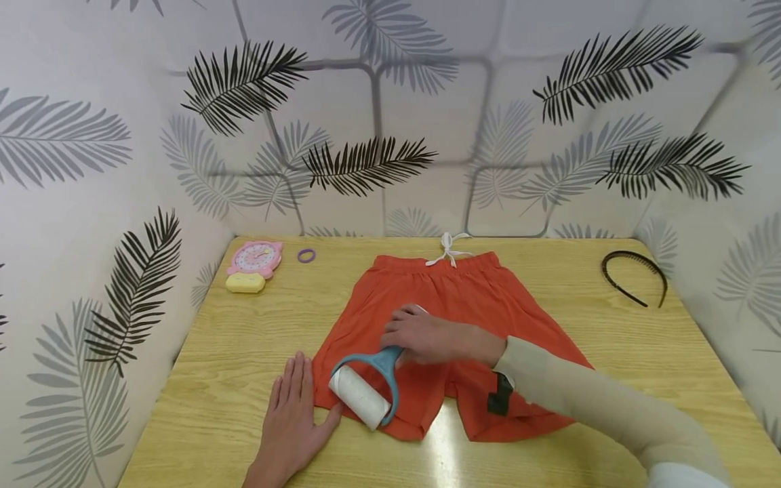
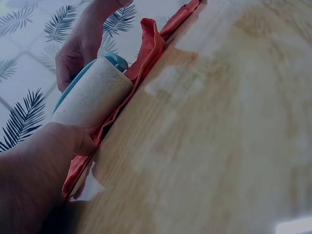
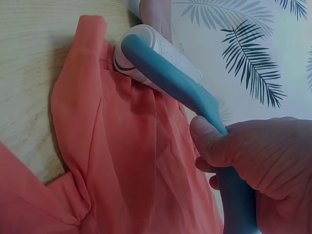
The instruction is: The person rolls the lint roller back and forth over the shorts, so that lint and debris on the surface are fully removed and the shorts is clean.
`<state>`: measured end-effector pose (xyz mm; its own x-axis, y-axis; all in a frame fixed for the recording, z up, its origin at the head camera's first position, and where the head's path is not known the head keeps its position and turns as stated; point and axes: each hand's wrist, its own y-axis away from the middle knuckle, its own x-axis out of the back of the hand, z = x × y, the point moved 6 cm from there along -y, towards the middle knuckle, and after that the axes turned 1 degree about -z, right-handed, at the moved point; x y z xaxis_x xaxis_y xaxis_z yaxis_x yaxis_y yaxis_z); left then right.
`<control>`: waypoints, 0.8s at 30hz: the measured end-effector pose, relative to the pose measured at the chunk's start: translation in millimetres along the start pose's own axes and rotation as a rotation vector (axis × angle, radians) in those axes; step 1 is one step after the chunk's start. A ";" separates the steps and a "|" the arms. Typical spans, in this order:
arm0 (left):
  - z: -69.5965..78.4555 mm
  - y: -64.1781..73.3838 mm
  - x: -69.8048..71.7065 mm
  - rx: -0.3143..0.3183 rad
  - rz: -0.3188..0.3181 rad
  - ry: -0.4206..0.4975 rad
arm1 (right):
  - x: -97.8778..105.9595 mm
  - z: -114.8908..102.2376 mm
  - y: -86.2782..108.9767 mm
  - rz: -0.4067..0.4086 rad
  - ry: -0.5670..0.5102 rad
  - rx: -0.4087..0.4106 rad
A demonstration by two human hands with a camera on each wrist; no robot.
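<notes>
Red shorts point(image 1: 421, 305) with a white drawstring lie flat on the wooden table, waistband toward the wall. My right hand point(image 1: 421, 335) grips the blue handle of a lint roller point(image 1: 360, 396). The white roll lies over the lower hem of the left leg; in the right wrist view the fingers and thumb wrap the handle point(image 3: 236, 195). My left hand point(image 1: 295, 413) rests with fingers extended at the outer edge of that leg, its thumb at the hem near the roll. In the left wrist view that thumb point(image 2: 80, 141) lies just below the roll point(image 2: 95, 92).
At the back left stand a pink clock point(image 1: 256, 257) and a yellow block point(image 1: 245, 282) beside it, with a purple ring-shaped band point(image 1: 306, 255) to their right. A black headband point(image 1: 634, 254) lies at the back right. Leaf-patterned walls point(image 1: 427, 122) border the table point(image 1: 659, 366).
</notes>
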<state>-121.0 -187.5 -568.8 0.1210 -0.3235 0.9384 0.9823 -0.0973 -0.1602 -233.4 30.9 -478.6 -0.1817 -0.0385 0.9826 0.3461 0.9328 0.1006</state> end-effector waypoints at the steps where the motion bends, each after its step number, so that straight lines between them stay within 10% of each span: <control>1: -0.1 0.1 0.0 -0.002 0.004 0.001 | -0.4 2.2 0.1 -0.004 -0.017 -0.005; 24: -0.6 0.2 0.2 -0.005 -0.033 0.008 | -0.7 105.8 18.2 0.005 -0.165 -0.229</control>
<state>-120.8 -188.2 -568.8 0.0874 -0.3271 0.9409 0.9851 -0.1123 -0.1306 -324.4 85.9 -493.9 -0.3205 0.0425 0.9463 0.5428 0.8270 0.1467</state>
